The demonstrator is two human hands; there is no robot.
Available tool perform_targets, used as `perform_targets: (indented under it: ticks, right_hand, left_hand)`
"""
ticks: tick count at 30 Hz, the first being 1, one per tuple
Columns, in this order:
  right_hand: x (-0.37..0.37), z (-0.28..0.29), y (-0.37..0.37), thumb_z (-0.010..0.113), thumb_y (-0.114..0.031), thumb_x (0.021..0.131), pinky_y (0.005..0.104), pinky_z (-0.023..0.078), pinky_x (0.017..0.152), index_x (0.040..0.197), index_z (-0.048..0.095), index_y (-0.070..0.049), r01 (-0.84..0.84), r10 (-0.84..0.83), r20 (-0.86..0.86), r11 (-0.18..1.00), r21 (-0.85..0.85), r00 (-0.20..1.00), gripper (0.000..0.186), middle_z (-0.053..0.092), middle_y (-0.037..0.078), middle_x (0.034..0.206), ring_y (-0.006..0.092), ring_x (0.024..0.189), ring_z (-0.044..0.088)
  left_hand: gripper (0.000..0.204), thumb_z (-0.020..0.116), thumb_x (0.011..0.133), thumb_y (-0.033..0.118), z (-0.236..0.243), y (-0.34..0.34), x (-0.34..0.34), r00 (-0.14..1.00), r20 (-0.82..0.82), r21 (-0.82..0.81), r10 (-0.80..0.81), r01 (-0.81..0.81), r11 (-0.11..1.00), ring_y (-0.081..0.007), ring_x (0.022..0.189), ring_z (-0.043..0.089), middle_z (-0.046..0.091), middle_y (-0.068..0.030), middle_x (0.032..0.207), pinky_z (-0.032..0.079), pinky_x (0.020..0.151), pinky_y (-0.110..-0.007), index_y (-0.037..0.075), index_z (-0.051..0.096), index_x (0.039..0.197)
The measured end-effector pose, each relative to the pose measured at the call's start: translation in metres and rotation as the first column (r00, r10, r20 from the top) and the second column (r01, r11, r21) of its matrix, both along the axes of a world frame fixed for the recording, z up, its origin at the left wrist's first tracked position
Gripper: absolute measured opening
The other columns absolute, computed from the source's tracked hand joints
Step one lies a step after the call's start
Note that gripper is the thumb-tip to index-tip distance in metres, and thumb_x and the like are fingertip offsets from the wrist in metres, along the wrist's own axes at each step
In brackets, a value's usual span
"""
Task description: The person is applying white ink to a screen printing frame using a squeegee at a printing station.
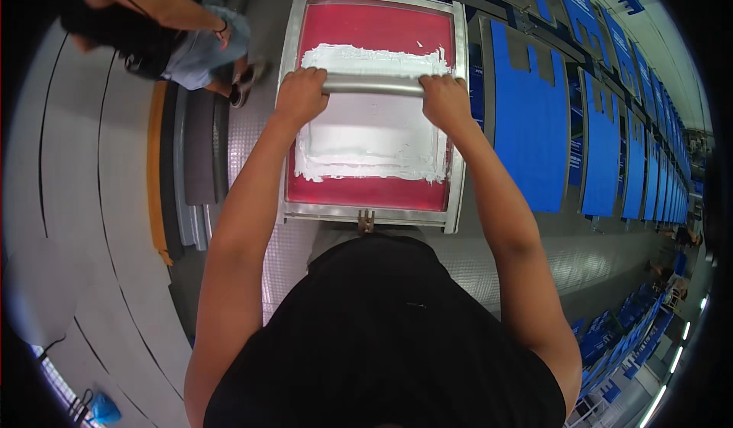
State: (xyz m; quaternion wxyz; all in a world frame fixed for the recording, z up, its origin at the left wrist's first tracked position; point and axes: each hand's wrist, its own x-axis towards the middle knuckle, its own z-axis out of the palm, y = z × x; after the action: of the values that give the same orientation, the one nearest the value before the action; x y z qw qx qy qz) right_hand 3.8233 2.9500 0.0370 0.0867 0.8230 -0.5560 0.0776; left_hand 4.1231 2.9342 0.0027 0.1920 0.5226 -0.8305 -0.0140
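Both arms reach forward over a screen-printing frame (459, 54), a metal rectangle with red mesh (366, 194) stretched inside. Thick white ink (374, 149) covers the middle of the mesh, with ragged ridges along its edges. Across the upper part of the ink lies a squeegee (372, 84) with a long metal handle. My left hand (303, 96) is closed around its left end, and my right hand (445, 101) is closed around its right end. The squeegee's lower edge, where it would meet the mesh, cannot be made out.
Long rows of blue pieces on printing boards (534, 115) run along the right. Metal clamps (366, 220) sit at the frame's near and far ends. Another person (164, 35) stands at the upper left, beside rolls of material (200, 149) and a pale panelled surface (69, 168).
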Motion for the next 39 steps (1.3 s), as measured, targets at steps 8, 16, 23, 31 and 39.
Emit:
perform_targets:
  ticks: [8,16,23,31,39]
  right_hand:
    - [0.0,-0.046,0.062,0.055,-0.006,0.076,0.0488,0.041,0.084,0.097,0.059,-0.007,-0.047,0.04,0.05,0.987,0.151,0.998,0.021,0.062,0.01,0.091,0.0284,0.092,0.059]
    - [0.006,-0.028,0.155,0.059,-0.007,0.069,0.0423,0.045,0.07,0.083,0.059,-0.007,-0.045,0.002,0.115,0.927,0.372,0.993,0.015,0.062,0.01,0.078,0.029,0.08,0.06]
    - [0.011,-0.037,0.169,0.063,-0.008,0.064,0.0433,0.048,0.065,0.078,0.059,-0.008,-0.001,-0.043,0.116,0.934,0.357,0.992,0.016,0.062,0.011,0.074,0.0298,0.075,0.062]
    - [0.006,-0.033,-0.003,0.063,-0.013,0.07,0.0428,0.054,0.071,0.089,0.069,-0.015,0.128,-0.124,-0.033,0.941,0.313,0.992,0.021,0.069,0.011,0.082,0.03,0.083,0.067]
    - [0.01,0.01,0.055,0.063,-0.013,0.071,0.0423,0.052,0.074,0.106,0.068,-0.015,0.175,-0.122,-0.133,0.825,0.537,0.984,0.035,0.069,0.012,0.087,0.028,0.086,0.067]
  left_hand:
    - [0.031,0.067,0.067,0.009,-0.031,0.072,-0.003,0.998,0.039,0.076,0.045,-0.047,0.996,-0.0296,0.093,0.057,0.059,-0.0101,0.091,0.044,0.083,-0.043,0.009,0.063,0.097]
    - [0.029,0.071,0.056,0.01,-0.027,0.17,-0.003,0.992,-0.123,0.145,-0.016,0.034,0.989,-0.0302,0.083,0.058,0.06,-0.0111,0.084,0.046,0.076,-0.041,0.006,0.061,0.083]
    - [0.031,0.068,0.055,0.008,-0.047,0.182,0.004,0.993,-0.112,0.181,-0.023,0.043,0.983,-0.0292,0.081,0.06,0.062,-0.0107,0.085,0.048,0.074,-0.04,0.006,0.062,0.084]
    - [0.018,0.068,0.073,0.021,-0.028,0.001,-0.004,0.996,0.034,0.202,0.083,-0.088,0.976,-0.0315,0.08,0.066,0.068,-0.0132,0.079,0.052,0.07,-0.044,0.013,0.07,0.088]
    - [0.021,0.071,0.075,0.024,0.001,0.063,0.001,0.998,0.035,0.398,0.052,-0.061,0.915,-0.0331,0.082,0.064,0.069,-0.0133,0.086,0.051,0.074,-0.045,0.012,0.07,0.092]
